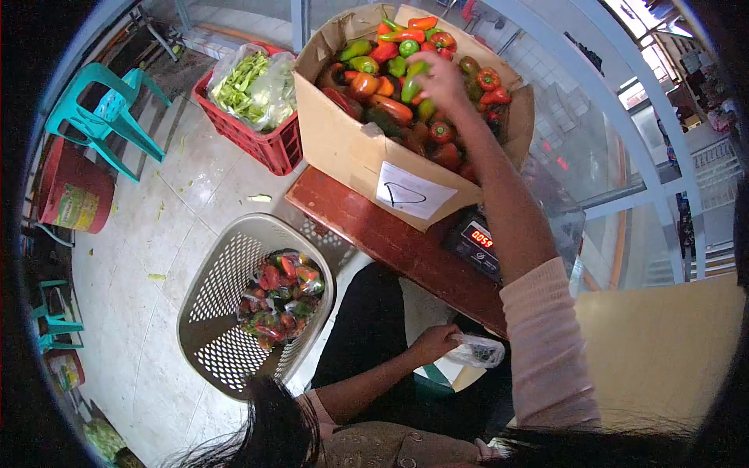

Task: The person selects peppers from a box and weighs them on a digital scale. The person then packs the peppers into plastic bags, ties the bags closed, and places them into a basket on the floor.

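Observation:
My left hand (437, 343) is closed on the gathered edge of a clear plastic bag (477, 352), low over my lap. My right hand (438, 81) reaches into a large cardboard box (343, 144) heaped with red, orange and green peppers. Its fingers are apart beside a long green pepper (413, 83); whether they touch it is hard to make out. The box rests on a reddish-brown bench (351, 214). A digital scale (476, 243), partly hidden by my right forearm, shows 0.059 in red digits.
On the tiled floor, a beige perforated basket (204, 292) contains bagged peppers (281, 300). A red crate (261, 148) holds a plastic bag of green vegetables (253, 87). A teal chair (101, 109) and a red bucket (78, 187) stand left. Glass panels border the bench.

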A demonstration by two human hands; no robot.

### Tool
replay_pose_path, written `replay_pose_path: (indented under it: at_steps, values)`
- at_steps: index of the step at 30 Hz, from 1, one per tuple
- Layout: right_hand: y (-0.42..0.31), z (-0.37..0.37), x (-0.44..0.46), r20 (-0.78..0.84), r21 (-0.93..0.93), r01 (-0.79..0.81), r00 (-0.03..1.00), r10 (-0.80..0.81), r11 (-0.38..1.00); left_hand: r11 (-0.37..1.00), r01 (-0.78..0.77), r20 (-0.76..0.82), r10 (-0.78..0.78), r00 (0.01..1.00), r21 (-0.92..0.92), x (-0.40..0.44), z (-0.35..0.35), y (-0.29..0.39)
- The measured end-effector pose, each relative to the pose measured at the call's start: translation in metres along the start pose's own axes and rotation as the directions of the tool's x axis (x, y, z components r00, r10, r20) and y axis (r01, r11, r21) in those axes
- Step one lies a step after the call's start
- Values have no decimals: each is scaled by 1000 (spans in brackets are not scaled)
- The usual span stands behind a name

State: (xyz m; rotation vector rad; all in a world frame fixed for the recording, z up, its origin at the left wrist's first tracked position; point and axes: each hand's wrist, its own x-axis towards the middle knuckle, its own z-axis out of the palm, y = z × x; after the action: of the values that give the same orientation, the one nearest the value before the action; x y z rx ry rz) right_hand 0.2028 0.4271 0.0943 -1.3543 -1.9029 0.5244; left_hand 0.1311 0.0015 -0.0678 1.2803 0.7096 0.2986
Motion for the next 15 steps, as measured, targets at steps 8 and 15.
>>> replay_pose_path:
  at_steps: [8,15]
  values:
    - [14,0,-22,-143,-441,-106,989,47,891,999,6,-5,-6,1000,44,-3,-7,12]
    - [19,21,-14,175,-440,270,961,-212,857,998,25,10,-24,1000,-61,-4,-5,10]
